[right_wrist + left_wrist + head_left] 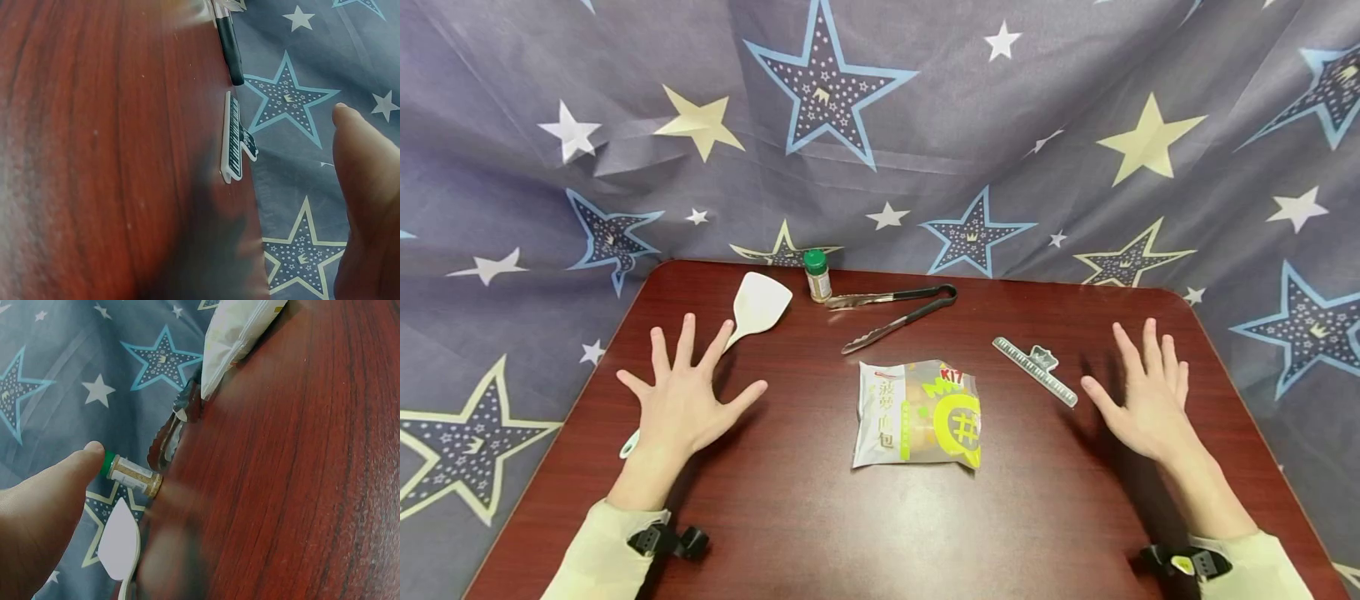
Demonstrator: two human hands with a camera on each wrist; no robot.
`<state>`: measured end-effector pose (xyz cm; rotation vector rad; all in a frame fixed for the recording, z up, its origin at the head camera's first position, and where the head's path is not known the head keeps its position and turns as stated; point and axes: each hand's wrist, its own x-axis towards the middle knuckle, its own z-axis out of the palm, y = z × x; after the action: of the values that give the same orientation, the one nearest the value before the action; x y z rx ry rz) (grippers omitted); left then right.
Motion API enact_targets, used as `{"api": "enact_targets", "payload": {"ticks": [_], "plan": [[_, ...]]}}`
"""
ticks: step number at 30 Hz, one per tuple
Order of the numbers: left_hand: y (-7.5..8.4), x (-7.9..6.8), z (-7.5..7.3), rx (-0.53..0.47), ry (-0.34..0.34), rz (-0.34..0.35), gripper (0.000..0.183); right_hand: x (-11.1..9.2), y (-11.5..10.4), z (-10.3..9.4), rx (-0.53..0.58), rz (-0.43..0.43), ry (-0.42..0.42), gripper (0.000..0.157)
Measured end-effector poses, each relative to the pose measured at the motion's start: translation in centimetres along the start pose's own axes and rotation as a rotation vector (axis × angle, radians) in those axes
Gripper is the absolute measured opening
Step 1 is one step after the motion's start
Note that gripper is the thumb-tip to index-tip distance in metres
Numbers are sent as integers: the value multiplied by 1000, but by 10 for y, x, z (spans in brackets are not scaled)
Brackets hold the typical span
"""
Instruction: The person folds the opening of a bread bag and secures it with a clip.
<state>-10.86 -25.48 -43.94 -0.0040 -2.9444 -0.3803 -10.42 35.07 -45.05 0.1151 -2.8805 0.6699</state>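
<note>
Two spread hands point(688, 408) point(1150, 407), liable through careless lowering to nudge the spatula point(760, 302) off the table's left edge point(583, 421).

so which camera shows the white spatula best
The head view: the white spatula shows its whole blade from above and the handle's far end, though the left hand hides the handle's middle. The left wrist view has the blade at a slant, its handle cut off below; the right wrist view shows none of it.
</note>
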Motion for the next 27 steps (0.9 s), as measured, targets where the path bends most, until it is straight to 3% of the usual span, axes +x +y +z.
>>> {"api": "enact_targets", "payload": {"ticks": [8, 15, 20, 27], "plan": [[3, 3, -3, 2, 0, 21, 99, 3, -4, -3, 17, -20, 10, 86], [10, 9, -10, -26, 80, 62, 98, 10, -8, -10, 35, -45, 38, 86], [20, 14, -14, -43, 92, 88, 96, 12, -16, -11, 80, -61, 48, 86], [43, 24, -14, -121, 181, 213, 84, 16, -38, -8, 197, -144, 6, 85]]}}
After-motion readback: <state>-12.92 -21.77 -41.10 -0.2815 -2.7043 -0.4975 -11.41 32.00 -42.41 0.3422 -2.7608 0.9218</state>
